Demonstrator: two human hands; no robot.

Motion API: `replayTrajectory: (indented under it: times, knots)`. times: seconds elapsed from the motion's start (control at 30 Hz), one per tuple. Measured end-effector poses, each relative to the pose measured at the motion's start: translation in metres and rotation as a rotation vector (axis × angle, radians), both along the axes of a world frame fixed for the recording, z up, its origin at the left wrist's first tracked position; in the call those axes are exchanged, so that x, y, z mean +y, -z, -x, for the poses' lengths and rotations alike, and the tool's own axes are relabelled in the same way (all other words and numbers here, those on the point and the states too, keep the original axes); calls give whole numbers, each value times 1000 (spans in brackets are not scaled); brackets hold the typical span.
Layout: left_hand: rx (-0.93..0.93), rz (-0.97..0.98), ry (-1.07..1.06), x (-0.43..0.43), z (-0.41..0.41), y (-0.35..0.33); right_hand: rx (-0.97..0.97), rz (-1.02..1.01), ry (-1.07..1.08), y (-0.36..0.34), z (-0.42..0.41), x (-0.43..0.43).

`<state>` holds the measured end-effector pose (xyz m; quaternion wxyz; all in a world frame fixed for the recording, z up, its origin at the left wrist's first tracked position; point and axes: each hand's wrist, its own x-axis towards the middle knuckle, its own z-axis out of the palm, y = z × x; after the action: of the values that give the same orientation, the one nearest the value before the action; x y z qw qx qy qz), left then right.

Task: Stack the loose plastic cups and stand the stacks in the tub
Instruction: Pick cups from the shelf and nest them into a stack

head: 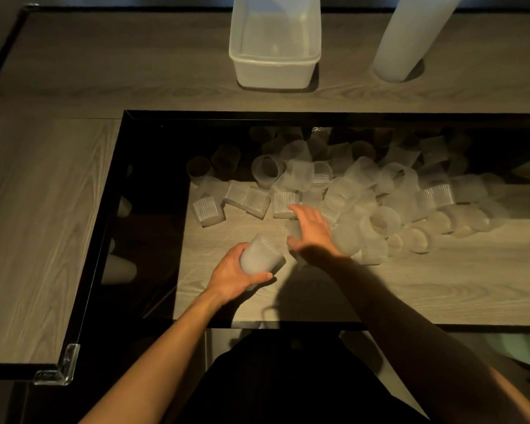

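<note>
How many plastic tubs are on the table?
1. The tub stands on the far side of the table, beyond the loose cups, left of a tall white column; none seems hidden.

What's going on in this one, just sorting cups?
A person is working through a pile of frosted ribbed plastic cups lying loose in a black-walled recess of the wooden table. The left hand grips one cup or short stack; the right hand reaches, fingers spread, into the pile. The translucent rectangular tub at the back looks empty; a tall white stack stands beside it.
</note>
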<state>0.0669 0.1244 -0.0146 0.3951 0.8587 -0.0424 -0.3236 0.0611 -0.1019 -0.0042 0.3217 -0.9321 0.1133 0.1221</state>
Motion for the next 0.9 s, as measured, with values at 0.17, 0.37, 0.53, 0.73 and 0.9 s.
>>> replayTrajectory:
  times: [0.17, 0.37, 0.53, 0.73, 0.9]
  knots:
    - [24, 6, 50, -4, 1, -1, 138, 482, -407, 23, -10, -7]
    - [14, 32, 30, -4, -4, -3, -100, -72, 101, 12, -2, -5]
    - [18, 55, 6, -17, -6, -2, 61, -881, 431, -6, 17, 6]
    - [-11, 65, 51, -34, -2, -4, 95, -895, 501, -7, 32, 6]
    - [-5, 108, -6, -40, 2, -7, 155, -827, 390, -9, 41, 18]
